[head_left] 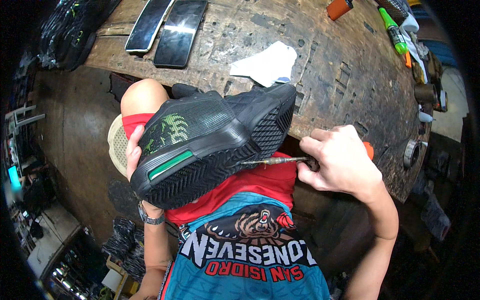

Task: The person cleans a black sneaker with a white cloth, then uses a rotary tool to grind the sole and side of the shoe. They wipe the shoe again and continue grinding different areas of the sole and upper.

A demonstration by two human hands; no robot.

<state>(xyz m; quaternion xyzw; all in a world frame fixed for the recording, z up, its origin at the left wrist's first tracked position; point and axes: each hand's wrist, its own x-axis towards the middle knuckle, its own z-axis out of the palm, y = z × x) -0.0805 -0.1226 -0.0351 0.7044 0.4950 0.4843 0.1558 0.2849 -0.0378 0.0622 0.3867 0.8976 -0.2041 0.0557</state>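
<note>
A black sneaker (195, 140) with neon-green markings and a green strip along its midsole rests tilted over my lap, its ridged sole turned toward me. My left hand (134, 152) grips the shoe at its left end, thumb showing on the side and the other fingers mostly hidden. In my right hand (332, 157), closed around the handle, is a thin metal awl-like tool (274, 160) whose tip meets the sole near its middle. Beyond the shoe, a crumpled white cloth or paper (265, 62) lies on the worn wooden bench (330, 75).
Two phones (177, 37) lie at the back left, beside black piled items (65, 30). Along the right are an orange block (339, 8), a green bottle (392, 30), cans (424, 93) and a metal ring (413, 153). A pale stool seat (116, 145) is under my left leg.
</note>
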